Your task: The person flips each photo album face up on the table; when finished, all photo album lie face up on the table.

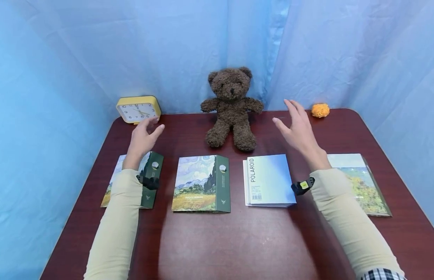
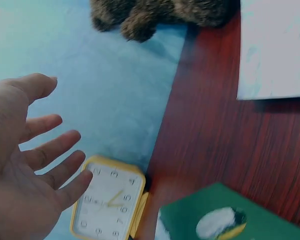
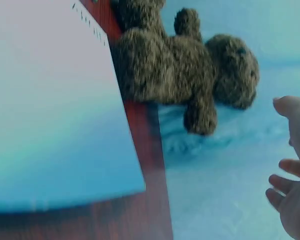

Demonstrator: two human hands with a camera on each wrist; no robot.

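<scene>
My left hand (image 1: 144,137) hovers over the table's left side, fingers spread and holding nothing; in the head view it overlaps the lower edge of a yellow alarm clock (image 1: 137,109). My right hand (image 1: 299,130), likewise free of any object, is raised on the other side with thumb and fingers apart. Between the two hands a brown teddy bear (image 1: 232,105) sits upright at the table's back edge. Nearer me lie a photo album (image 1: 195,182) with a painted landscape cover and a pale blue Polaroid album (image 1: 271,179).
Partly behind my left forearm is another green-spined album (image 1: 155,171). My right forearm covers part of a further landscape album (image 1: 367,186). An orange ruffled ball (image 1: 320,110) sits at the back right. Light blue curtains (image 1: 160,50) enclose the dark red table (image 1: 217,241).
</scene>
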